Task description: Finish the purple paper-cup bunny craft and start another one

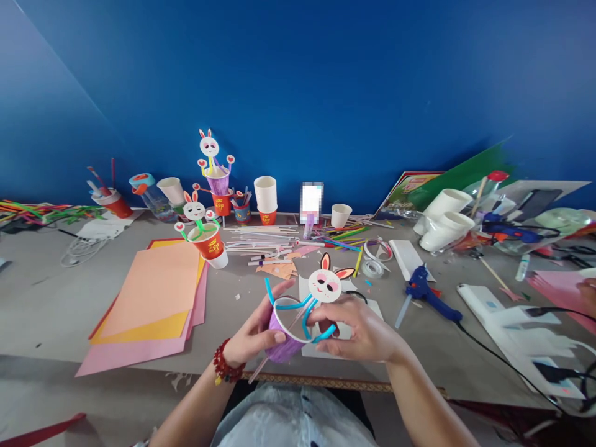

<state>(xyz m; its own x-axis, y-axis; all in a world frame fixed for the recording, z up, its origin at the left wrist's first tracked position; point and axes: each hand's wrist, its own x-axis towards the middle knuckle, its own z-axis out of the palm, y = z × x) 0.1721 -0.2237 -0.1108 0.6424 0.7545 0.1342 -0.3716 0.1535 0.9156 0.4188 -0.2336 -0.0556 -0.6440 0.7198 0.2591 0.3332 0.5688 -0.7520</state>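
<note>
Left hand grips the purple cup. Right hand, fingers curled narrow, contacts the blue straws below the rabbit face.

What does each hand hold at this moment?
Left hand: holding the purple cup, fingers around its side.
Right hand: fingers at the blue straws; firm grip cannot be told.

Grey table, stacked coloured paper, blue glue gun, white power strip.
</note>
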